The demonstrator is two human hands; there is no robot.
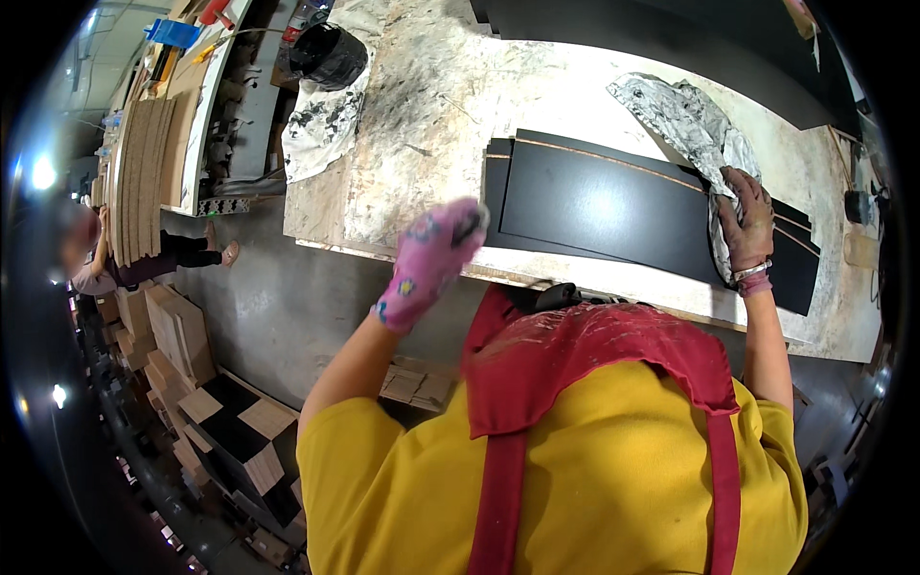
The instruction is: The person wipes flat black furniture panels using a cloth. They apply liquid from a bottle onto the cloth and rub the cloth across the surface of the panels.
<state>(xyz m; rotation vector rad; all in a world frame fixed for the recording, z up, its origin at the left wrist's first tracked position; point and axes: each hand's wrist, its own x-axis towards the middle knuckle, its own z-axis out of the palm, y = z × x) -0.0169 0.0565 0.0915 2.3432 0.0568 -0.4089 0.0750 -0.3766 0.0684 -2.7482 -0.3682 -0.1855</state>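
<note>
We are pressing a paint-stained rag [704, 144] onto the stacked black panels [613, 206] on the workbench [422, 115] with our closed right hand [746, 222], while our pink-gloved left hand [428, 257] seems curled around the panels' near corner, wiping apparently midway.

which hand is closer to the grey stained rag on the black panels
Right. The right hand rests on the rag, pressing its lower end onto the black panels. The left hand, in a pink glove, is raised at the panels' left end, well apart from it.
</note>
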